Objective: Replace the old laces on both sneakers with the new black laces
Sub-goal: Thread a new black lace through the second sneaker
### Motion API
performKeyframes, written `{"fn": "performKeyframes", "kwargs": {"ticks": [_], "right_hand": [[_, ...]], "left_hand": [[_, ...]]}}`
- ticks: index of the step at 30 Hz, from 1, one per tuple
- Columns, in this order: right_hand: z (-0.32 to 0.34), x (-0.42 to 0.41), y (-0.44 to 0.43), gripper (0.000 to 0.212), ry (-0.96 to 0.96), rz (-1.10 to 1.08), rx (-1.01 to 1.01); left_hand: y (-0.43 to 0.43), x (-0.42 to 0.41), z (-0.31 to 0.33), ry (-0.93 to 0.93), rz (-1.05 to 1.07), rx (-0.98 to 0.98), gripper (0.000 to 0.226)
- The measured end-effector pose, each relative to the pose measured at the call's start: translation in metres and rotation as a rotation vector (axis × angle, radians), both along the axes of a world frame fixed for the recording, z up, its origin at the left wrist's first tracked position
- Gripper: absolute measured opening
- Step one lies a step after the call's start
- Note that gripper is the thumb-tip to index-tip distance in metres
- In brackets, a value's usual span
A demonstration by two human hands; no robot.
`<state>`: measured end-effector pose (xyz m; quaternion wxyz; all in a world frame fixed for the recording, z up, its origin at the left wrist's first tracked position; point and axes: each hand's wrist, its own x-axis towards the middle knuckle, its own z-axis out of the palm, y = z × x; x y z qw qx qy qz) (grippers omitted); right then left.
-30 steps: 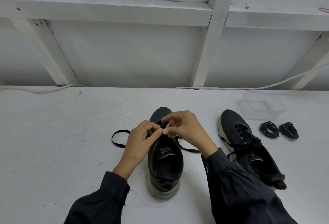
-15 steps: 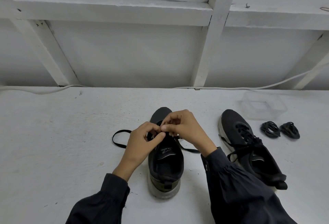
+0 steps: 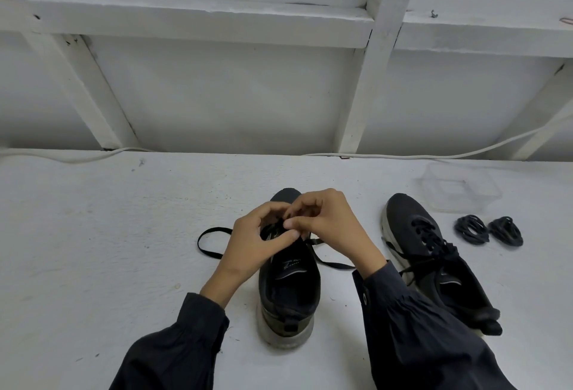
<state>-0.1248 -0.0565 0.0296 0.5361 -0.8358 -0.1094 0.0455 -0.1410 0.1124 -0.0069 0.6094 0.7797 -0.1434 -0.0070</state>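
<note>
A black sneaker [image 3: 290, 284] stands on the white table [image 3: 124, 234], heel near, toe pointing far. Over its front eyelets the left hand [image 3: 254, 247] and right hand [image 3: 328, 225] meet, fingers curled, pinching its lace [image 3: 210, 234]. Further right lie a second sneaker [image 3: 434, 253] and two coiled laces [image 3: 471, 230].

Mid sneaker [image 3: 290, 284] black w/ grubby whitish sole, 3 o'clock sneaker [image 3: 412, 222] black too. Lace [image 3: 210, 242] black, table [image 3: 93, 234] white, sleeves [image 3: 173, 349] dark navy.
</note>
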Motion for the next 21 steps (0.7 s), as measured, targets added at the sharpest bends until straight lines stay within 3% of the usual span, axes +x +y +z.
{"fn": "performKeyframes", "kwargs": {"ticks": [4,9,11,16,21], "right_hand": [[0.005,0.002,0.002,0.011,-0.069,0.029,-0.113],[0.008,0.007,0.0,0.012,-0.048,0.023,-0.15],[0.012,0.009,0.001,0.012,-0.029,0.044,-0.146],[0.026,0.018,-0.001,0.012,0.023,0.038,0.039],[0.065,0.042,0.004,0.015,-0.068,-0.048,0.324]], "left_hand": [[-0.008,0.008,-0.002,0.086,-0.076,-0.024,0.026],[-0.015,0.009,-0.01,0.055,-0.052,0.044,0.012],[-0.014,0.009,-0.011,0.051,-0.038,0.062,0.017],[-0.014,0.01,-0.015,0.083,-0.011,0.098,0.007],[-0.016,0.008,-0.014,0.116,-0.016,0.07,0.006]]}}
